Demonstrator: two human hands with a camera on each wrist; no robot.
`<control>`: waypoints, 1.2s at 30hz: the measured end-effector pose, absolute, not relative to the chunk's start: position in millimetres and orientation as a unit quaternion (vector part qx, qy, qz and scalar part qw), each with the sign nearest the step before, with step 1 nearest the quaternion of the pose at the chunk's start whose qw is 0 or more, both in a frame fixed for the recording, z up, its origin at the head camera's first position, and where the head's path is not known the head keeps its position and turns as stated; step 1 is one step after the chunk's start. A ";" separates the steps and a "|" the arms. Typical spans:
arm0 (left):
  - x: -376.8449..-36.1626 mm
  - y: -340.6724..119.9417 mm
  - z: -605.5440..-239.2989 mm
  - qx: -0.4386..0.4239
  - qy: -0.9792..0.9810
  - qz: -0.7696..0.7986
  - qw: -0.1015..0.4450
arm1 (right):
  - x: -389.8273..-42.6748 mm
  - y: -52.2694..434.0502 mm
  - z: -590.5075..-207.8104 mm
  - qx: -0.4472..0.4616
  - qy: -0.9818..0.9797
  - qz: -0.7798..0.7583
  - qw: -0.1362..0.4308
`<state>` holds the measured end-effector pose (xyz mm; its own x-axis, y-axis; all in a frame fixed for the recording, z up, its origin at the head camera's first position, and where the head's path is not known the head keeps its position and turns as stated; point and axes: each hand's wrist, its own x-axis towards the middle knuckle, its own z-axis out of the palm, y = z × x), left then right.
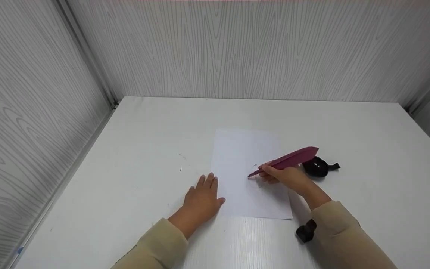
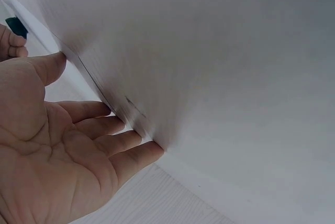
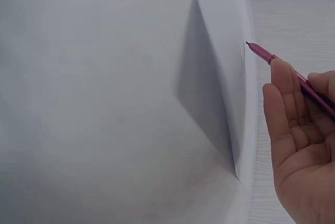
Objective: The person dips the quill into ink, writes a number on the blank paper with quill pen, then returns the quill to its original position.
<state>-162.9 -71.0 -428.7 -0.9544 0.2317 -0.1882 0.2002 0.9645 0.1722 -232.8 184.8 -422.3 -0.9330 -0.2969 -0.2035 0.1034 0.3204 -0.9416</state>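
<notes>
Quill (image 1: 289, 160), likely light and frail, pinched low near its nib by the right hand (image 1: 287, 177); left hand (image 1: 201, 200) lies flat beside the flimsy paper (image 1: 243, 157).

A sheet of paper (image 1: 250, 175) lies on the desk (image 1: 144, 149); an inkwell (image 1: 315, 167) sits right of it, a stamp (image 1: 306, 231) nearer.

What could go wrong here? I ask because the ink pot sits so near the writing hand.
The open black ink pot stands just behind the right hand; a backward sweep of the feather quill might tip it. The left hand lies flat at the edge of the paper, so the sheet could slide under the nib. The sleeve might smear fresh marks.
</notes>
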 end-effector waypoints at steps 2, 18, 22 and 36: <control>-162.5 -71.1 -428.6 0.111 0.986 0.078 0.102 | -232.9 186.5 -421.4 -0.063 0.785 -0.592 0.171; -162.6 -71.8 -428.7 0.111 0.985 0.088 0.103 | -236.7 206.1 -406.0 -0.017 0.676 -0.728 0.115; -162.5 -71.2 -429.3 0.112 0.985 0.089 0.099 | -236.8 214.3 -405.0 -0.018 0.620 -0.777 0.105; -162.7 -72.4 -431.4 0.115 0.985 0.089 0.090 | -233.6 236.1 -395.2 0.046 0.519 -0.848 0.099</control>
<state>-162.7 -72.4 -431.4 -0.9571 0.2432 -0.1573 0.2111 0.9576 0.1960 -233.6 236.1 -395.2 -0.9762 -0.1199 -0.1810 0.2157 -0.4421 -0.8706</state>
